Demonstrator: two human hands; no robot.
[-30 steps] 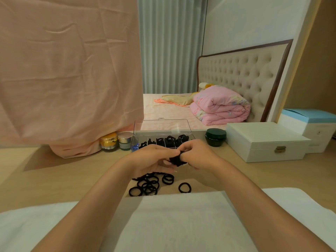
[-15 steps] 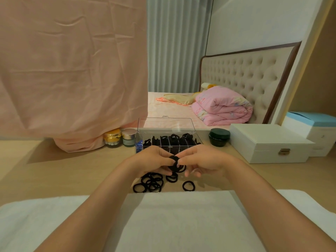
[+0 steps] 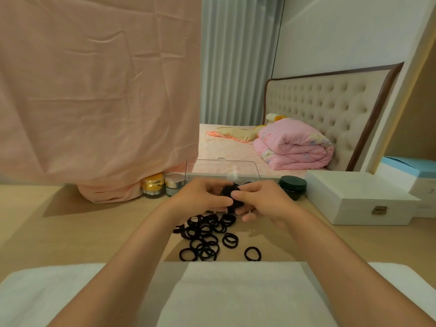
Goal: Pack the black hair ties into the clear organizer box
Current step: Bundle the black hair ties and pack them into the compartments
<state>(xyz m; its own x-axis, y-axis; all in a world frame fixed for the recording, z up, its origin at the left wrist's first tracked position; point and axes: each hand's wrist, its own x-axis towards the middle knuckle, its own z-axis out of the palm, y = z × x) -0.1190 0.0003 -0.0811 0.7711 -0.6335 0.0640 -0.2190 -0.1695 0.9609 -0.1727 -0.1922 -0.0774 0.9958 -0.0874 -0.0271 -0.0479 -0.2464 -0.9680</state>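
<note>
1. Both forearms reach forward over the white towel [image 3: 236, 293], the left hand [image 3: 200, 199] and right hand [image 3: 262, 200] meeting just in front of the clear box [image 3: 223, 168]
2. Both hands pinch a small bunch of black hair ties [image 3: 232, 197] between thumbs and fingertips; the bunch looks bundled, so its direction is unclear
3. The loose ties [image 3: 205, 234] lie flat on the wooden table [image 3: 94, 232] below the hands, thin matte black rings, overlapping, one apart at the right
</note>
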